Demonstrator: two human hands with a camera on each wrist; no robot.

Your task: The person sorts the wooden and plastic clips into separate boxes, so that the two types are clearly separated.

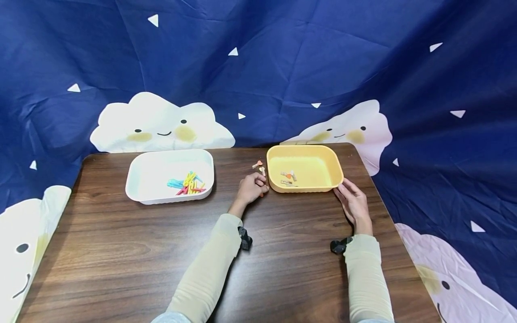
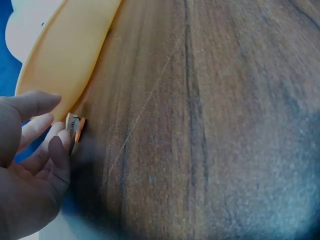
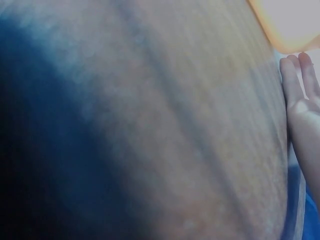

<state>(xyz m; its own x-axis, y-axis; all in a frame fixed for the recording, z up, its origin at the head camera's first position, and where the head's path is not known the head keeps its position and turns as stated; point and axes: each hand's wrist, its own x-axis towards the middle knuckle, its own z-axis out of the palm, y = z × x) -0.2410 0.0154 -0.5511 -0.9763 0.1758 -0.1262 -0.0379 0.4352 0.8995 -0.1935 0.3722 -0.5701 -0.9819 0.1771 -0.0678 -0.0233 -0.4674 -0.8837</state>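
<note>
My left hand (image 1: 252,188) is at the near-left corner of the yellow basket (image 1: 304,189), fingers loosely bent and apart. A small wooden clip with an orange piece (image 2: 75,126) is by its fingertips in the left wrist view; whether they touch it, I cannot tell. Just beyond that hand lie a clip with an orange decoration (image 1: 257,164) and a pale clip (image 1: 263,171). Several more small clips (image 1: 288,175) are inside the yellow basket. My right hand (image 1: 354,199) touches the outside of the basket's near-right corner, its fingers fairly straight.
A white basket (image 1: 169,199) stands on the left of the brown wooden table (image 1: 133,255), with several blue, yellow and red clothes pegs (image 1: 189,183) in its right part. Behind and beside the table hangs a dark blue curtain (image 1: 258,67) printed with clouds.
</note>
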